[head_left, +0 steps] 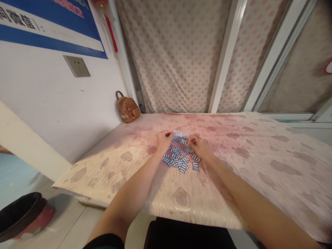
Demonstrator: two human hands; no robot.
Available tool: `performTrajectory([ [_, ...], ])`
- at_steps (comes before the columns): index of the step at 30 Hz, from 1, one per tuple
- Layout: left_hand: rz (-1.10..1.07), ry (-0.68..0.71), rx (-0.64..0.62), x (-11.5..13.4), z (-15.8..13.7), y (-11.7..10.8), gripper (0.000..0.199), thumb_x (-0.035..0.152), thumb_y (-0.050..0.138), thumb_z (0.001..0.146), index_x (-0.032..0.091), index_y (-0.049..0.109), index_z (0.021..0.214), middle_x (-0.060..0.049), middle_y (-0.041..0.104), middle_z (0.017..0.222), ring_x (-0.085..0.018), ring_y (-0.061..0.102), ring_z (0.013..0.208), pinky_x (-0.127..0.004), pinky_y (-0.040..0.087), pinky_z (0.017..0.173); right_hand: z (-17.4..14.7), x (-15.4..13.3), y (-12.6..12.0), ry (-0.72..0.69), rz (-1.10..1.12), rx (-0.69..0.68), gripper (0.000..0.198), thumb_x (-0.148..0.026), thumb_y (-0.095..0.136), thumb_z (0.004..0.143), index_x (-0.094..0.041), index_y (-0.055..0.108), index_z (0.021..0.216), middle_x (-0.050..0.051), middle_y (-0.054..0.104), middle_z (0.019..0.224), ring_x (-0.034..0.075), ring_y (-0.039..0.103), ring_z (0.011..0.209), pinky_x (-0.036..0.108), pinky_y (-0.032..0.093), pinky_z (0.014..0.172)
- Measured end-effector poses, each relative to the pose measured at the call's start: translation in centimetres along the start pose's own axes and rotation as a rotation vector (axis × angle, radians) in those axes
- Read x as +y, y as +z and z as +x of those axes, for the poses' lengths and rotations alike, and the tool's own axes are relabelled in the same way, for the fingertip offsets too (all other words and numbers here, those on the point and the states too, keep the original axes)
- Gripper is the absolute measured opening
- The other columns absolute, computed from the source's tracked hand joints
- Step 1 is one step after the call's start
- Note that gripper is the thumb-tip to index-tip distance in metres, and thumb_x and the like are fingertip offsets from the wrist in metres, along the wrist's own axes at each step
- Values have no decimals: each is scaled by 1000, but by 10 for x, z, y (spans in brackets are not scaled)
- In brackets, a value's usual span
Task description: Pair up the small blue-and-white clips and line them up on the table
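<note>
My left hand [164, 140] is at the far left edge of a loose pile, its fingers pinched at the edge of a small white card with blue-outlined boxes [177, 134]. Across from it, my right hand [198, 144] has its thumb and fingertips pressed together at the end of another such card [184, 142]. Between and below my hands, several more blue-and-white cards [176, 159] lie scattered and overlapping on the tablecloth. One card [195, 166] lies a little apart at the pile's right.
A patterned, glossy tablecloth [246, 183] covers the table. A small brown backpack [128, 109] stands at the far left corner against the wall. Dotted curtains [178, 55] hang behind the table. A dark-rimmed pot [31, 221] is on the floor at left.
</note>
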State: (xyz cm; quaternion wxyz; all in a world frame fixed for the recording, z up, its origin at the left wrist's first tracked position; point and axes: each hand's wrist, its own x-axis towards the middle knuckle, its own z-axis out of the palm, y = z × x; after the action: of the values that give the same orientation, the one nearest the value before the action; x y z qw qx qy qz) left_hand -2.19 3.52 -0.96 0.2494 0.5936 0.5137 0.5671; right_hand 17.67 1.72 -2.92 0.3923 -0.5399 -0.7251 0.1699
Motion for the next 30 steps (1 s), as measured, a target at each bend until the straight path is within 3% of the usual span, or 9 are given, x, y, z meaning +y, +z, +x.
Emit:
performTrajectory([
  [11, 20, -9, -15, 7, -4, -2, 12, 16, 65, 83, 14, 77, 82, -5, 77, 81, -17, 69, 75, -26, 51, 71, 0, -1, -3, -70, -64, 24, 8, -23, 52, 83, -23, 55, 76, -1, 64, 71, 15, 60, 67, 25, 40, 64],
  [20, 6, -14, -30, 4, -3, 2, 12, 15, 65, 83, 14, 77, 82, -4, 76, 81, -17, 69, 74, -26, 51, 71, 0, -2, -3, -31, 88, 7, 10, -19, 50, 81, -24, 57, 86, -1, 67, 76, 15, 63, 71, 26, 45, 68],
  [30, -26, 17, -47, -3, -3, 5, 13, 15, 64, 82, 14, 77, 81, -5, 76, 80, -16, 69, 73, -25, 50, 70, 0, 7, 2, -31, 18, -3, 8, -18, 50, 82, -23, 55, 85, -1, 64, 75, 16, 62, 72, 28, 43, 67],
])
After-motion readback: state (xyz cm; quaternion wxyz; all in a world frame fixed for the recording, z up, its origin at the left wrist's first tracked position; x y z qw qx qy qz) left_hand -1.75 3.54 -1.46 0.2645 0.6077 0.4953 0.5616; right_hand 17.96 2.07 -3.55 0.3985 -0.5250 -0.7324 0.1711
